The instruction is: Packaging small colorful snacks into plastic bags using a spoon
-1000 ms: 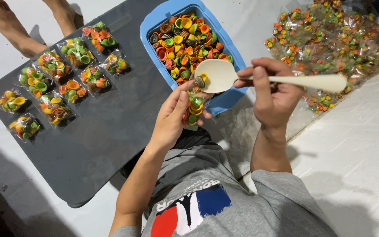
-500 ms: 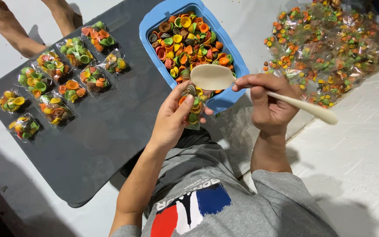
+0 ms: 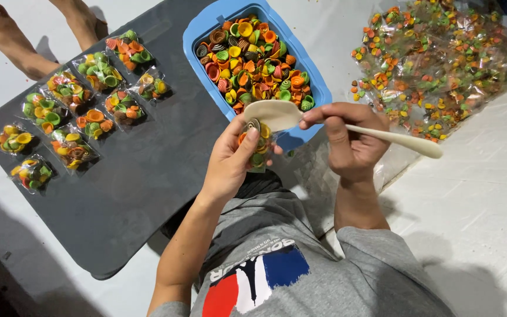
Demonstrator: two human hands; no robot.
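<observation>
The small clear plastic bag of coloured shell-shaped crackers sits in the left hand, whose grip is closed around its sides. It looks light, limp and crinkly (best pinched near the mouth). Just above, the right hand clasps a cream plastic spoon tipped over it, the blue rectangular tub beyond.

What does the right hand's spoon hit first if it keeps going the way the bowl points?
The right hand points the cream spoon left. Its bowl already overlaps the small clear bag in the left hand, so probably that bag's mouth or the left fingertips; depth is unclear.
</observation>
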